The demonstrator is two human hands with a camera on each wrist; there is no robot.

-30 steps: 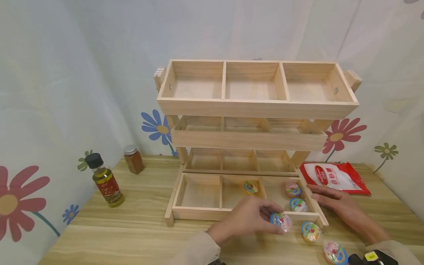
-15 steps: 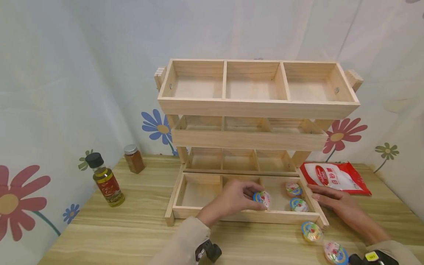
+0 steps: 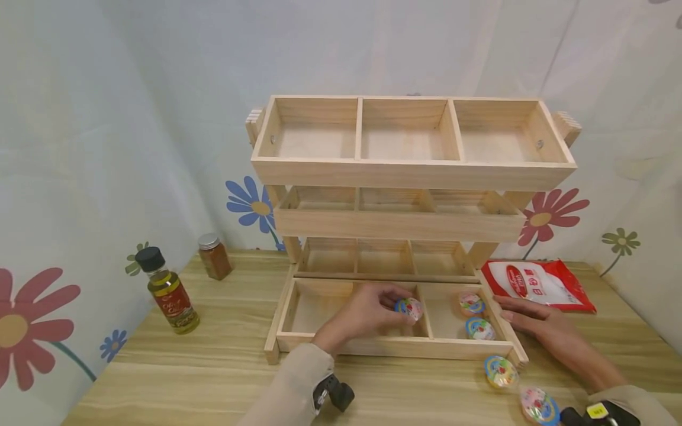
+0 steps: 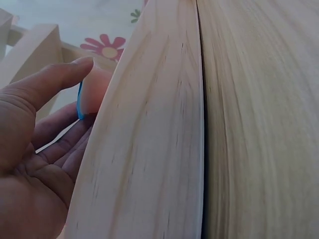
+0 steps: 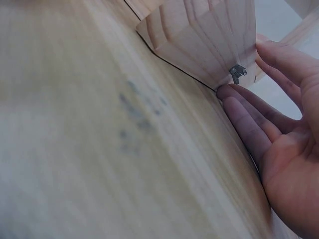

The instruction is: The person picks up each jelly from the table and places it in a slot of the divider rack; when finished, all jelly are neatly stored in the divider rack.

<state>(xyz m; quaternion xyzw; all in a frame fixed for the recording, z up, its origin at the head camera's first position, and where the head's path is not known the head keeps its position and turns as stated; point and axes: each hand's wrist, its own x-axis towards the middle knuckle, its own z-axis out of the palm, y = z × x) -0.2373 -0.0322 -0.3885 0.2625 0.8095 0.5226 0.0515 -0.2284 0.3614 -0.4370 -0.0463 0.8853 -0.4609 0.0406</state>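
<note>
Nearest me, two jelly cups (image 3: 501,371) (image 3: 540,406) with shiny printed lids lie on the streaky wood-grain table (image 3: 213,373). My left hand (image 3: 367,313), fingers curled in a pinch, has just carried another cup (image 3: 410,309) from the front edge to the middle compartment (image 3: 410,330), so it's there but not released. My right hand (image 3: 554,334), loosely extended, has stayed against the lowest tray's (image 3: 458,349) end. Beyond rise square-edged tiers (image 3: 410,176) of pale, smooth wood and a crinkled red bag (image 3: 538,284).

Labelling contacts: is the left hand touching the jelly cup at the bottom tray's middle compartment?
Touching. The left wrist view shows it: the left hand has its thumb tip against the jelly cup, with no gap between.
</note>
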